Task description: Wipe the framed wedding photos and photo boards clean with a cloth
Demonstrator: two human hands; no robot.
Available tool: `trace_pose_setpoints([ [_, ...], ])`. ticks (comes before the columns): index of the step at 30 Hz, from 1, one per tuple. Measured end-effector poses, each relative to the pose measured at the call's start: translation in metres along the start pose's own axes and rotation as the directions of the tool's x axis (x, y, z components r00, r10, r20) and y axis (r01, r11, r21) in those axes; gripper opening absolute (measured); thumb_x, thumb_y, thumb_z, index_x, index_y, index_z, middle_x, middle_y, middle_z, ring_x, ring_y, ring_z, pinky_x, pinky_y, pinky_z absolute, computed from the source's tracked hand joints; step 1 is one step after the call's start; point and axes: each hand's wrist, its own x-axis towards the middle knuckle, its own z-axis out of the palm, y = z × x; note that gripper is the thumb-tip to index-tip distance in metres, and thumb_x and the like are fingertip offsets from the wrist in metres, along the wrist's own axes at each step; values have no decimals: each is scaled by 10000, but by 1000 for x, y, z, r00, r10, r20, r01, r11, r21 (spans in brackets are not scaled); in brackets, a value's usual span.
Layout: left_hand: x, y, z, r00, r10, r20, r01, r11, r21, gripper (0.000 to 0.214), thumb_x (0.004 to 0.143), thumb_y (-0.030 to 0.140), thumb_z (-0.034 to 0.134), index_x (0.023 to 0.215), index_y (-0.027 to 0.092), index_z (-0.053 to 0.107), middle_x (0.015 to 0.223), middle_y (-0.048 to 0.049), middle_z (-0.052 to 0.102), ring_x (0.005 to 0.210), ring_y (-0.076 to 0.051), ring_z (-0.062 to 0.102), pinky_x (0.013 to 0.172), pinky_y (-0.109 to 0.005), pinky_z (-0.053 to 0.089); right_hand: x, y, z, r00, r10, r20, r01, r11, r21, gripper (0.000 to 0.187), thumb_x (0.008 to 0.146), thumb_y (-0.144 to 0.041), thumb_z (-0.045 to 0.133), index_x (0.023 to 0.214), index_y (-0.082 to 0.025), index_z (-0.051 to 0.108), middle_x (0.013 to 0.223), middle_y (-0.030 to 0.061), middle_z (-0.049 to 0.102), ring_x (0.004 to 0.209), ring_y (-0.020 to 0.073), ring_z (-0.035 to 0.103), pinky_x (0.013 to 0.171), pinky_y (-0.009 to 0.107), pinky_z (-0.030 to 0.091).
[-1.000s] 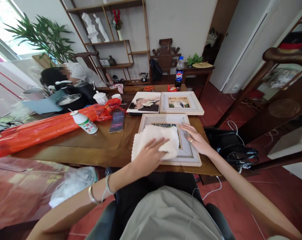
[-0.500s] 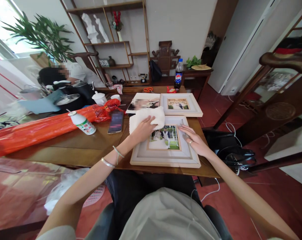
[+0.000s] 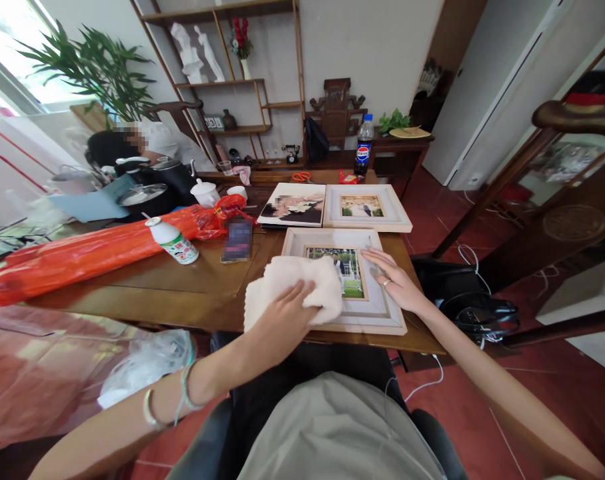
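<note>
1. We press our left hand palm down on a white cloth, fingers laid flat over it rather than closed around it.
2. The cloth covers the left and near part of a pale picture frame, and its left edge hangs past the frame onto the wooden bench.
3. The picture frame lies flat at the near edge of the bench, right in front of us. Part of its photo shows beside the cloth.
4. Our right hand rests open on the frame's right border, fingers stretched out and touching the edge of the glass. Our two hands are apart, one on each side of the photo.
5. Just behind this frame lie a second frame and an unframed print, side by side.
6. To the left on the bench are a phone, a small white bottle on its side and a long orange bag.
7. At the far left, another person sits beyond some pots.
</note>
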Motion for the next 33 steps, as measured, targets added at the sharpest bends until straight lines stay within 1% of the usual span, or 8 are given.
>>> trace_pose_setpoints([
  [4,38,-43,28,983,-160,-85,151,983,-107,275,943,211,463,1150,134,627,1465,-146,426,1380,-280,367,1112,-415,367,-1,0,0,1000,-24,7,24,1000,-7,501,916,-210,421,1403,-326,444,1464,44,457,1415,246,312,1158,565,251],
  [8,79,-77,42,935,-308,-176,287,948,-134,346,968,250,414,1237,93,565,1504,-188,343,1412,-324,287,1119,-466,333,-1,0,-1,999,-33,8,33,999,-8,496,920,-215,426,1400,-341,444,1467,27,460,1416,247,310,1153,578,255],
  [11,95,-86,43,937,-304,-171,289,951,-109,353,973,246,407,1255,104,567,1495,-182,362,1403,-348,295,1116,-495,315,-1,-1,-2,1000,-26,9,26,1000,-2,494,919,-214,431,1396,-342,450,1463,25,466,1412,248,318,1152,576,259],
  [15,86,-70,36,966,-229,-120,224,973,-52,320,961,207,424,1201,127,619,1452,-175,427,1379,-350,341,1104,-490,330,-1,-3,-2,1000,-17,6,17,1000,10,497,915,-204,433,1394,-336,455,1462,32,463,1404,246,331,1159,554,259],
  [21,29,0,15,992,-109,-68,104,992,-67,254,919,216,506,1111,181,669,1427,-156,459,1353,-349,391,1086,-495,360,-1,-4,-1,1000,19,-3,-19,1000,10,494,910,-187,432,1384,-323,469,1446,44,474,1405,235,327,1166,555,240],
  [24,12,23,8,996,-22,-91,13,995,-97,223,900,250,541,1071,208,678,1445,-136,443,1359,-350,382,1086,-498,364,-1,-5,0,999,50,-18,-50,999,18,454,927,-228,442,1366,-332,490,1443,34,481,1400,237,341,1169,557,239],
  [27,19,21,12,995,-50,-87,41,993,-107,242,910,261,533,1107,205,661,1453,-145,432,1361,-346,380,1081,-489,375,0,-6,-1,996,84,-40,-83,996,33,396,958,-293,420,1338,-340,523,1432,25,500,1390,235,363,1169,558,244],
  [33,80,-27,33,965,-248,-87,241,967,-85,320,957,238,453,1226,134,593,1494,-206,349,1392,-382,304,1102,-538,313,3,-9,-3,999,31,-40,-28,997,66,370,965,-355,424,1309,-343,558,1405,23,538,1357,251,420,1149,569,293],
])
